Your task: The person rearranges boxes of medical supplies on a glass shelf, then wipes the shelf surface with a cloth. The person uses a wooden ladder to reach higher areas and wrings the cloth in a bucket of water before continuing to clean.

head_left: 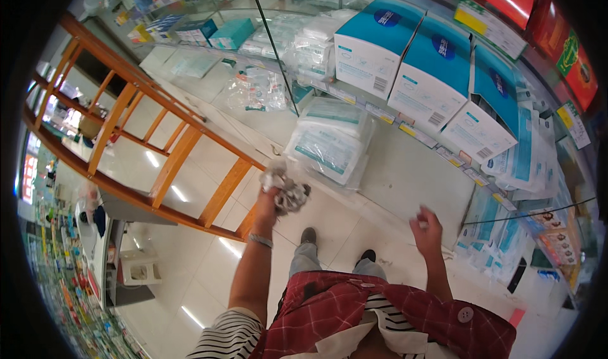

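Note:
My left hand (pixel 269 201) grips a crumpled grey-white cloth (pixel 289 195) in front of the shelf's edge. Just beyond the cloth, clear plastic packs with white and teal printing (pixel 327 142) lie stacked on the bottom shelf board (pixel 403 169). To the right, my right hand (pixel 427 228) hangs above the front edge of that board, slightly blurred. Its fingers are loosely bent and the thumb stands apart, with nothing held. A loose plastic bag of small packages (pixel 259 90) rests farther left on the board.
A wooden ladder (pixel 175 161) stands close on my left. Blue-and-white cartons (pixel 430 74) line the upper shelf, above price tags (pixel 418 135). Plastic-wrapped packs (pixel 522 154) are at the right. A white stool (pixel 140 268) and counter (pixel 102 259) are behind left on the tiled floor (pixel 190 259).

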A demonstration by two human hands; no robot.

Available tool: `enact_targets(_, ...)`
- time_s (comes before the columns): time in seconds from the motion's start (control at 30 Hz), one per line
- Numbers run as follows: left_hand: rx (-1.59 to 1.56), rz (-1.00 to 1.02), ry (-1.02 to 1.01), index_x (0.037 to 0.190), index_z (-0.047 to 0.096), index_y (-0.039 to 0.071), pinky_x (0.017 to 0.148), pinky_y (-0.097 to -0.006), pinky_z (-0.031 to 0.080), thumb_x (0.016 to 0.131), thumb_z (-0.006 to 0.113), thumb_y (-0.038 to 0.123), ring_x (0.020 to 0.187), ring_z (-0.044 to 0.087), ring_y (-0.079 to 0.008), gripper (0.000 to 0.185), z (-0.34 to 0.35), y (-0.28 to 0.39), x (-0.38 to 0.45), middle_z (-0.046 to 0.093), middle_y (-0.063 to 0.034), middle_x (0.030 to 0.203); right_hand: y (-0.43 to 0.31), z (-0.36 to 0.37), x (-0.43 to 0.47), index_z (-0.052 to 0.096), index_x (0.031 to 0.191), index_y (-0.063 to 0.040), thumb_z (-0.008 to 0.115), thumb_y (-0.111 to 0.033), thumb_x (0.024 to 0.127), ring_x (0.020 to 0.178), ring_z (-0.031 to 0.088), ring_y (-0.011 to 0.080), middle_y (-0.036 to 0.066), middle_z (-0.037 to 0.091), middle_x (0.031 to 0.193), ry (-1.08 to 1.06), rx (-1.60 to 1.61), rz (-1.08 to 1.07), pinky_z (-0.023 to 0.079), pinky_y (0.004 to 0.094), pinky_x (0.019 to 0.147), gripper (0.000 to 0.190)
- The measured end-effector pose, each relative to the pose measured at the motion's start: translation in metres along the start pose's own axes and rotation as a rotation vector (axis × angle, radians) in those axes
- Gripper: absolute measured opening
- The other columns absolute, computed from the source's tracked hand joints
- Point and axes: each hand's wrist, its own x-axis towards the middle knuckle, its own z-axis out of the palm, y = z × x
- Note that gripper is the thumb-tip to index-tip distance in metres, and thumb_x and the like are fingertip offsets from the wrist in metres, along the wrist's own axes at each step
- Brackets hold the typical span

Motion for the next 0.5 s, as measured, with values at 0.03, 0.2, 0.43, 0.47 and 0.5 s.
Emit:
enact_targets(0.03,-0.021,-0.049,-0.017,0.118,0.052,0.002,0.078,-0.0354,0.054,0.082,0.053,0.010,0.092,0.063,-0.0227,0.037,0.000,0.020,0.015,0.062,-0.0104,0.103,-0.001,0.027,0.026,0.052,0.124,0.000,0.074,-0.017,0.077,0.086,0.062,0.0195,0.014,0.063,0.097,0.034,0.008,0.100,0.051,0.0326,0.075,0.055)
enact_targets(0.2,0.173,-0.270,-0.269,0.111,0.054,0.000,0.066,-0.0376,0.058,0.084,0.052,0.020,0.080,0.066,-0.0235,0.034,0.012,0.078,0.094,0.065,-0.0116,0.094,-0.028,0.152,0.139,0.025,0.140,0.007,0.071,-0.047,0.077,0.114,0.051,0.0278,0.025,0.039,0.139,-0.085,0.452,0.558,0.042,0.0368,0.094,0.095)
enact_targets(0.43,0.129,-0.505,-0.529,0.099,0.059,-0.002,0.059,-0.0437,0.057,0.086,0.050,0.019,0.071,0.066,-0.0315,0.027,0.010,0.053,0.143,0.065,-0.0177,0.093,-0.068,0.215,0.151,0.045,0.129,0.003,0.074,-0.036,0.076,0.111,0.053,0.0246,0.014,0.056,0.122,-0.024,0.529,0.558,0.039,0.0349,0.099,0.072)
enact_targets(0.47,0.324,-0.470,-0.516,0.102,0.060,0.000,0.066,-0.0376,0.055,0.084,0.055,0.020,0.077,0.065,-0.0258,0.027,0.033,0.075,0.129,0.065,-0.0138,0.094,-0.049,0.212,0.146,0.046,0.130,0.002,0.073,-0.033,0.078,0.111,0.053,0.0236,0.012,0.056,0.123,0.008,0.574,0.639,0.039,0.0346,0.098,0.068)
enact_targets(0.5,0.389,-0.265,-0.542,0.109,0.061,0.002,0.076,-0.0314,0.050,0.082,0.060,0.020,0.087,0.062,-0.0187,0.033,0.011,0.046,0.142,0.065,-0.0090,0.098,-0.048,0.216,0.142,0.045,0.131,0.001,0.071,-0.033,0.079,0.115,0.051,0.0241,0.011,0.054,0.125,-0.048,0.612,0.631,0.038,0.0352,0.099,0.068)
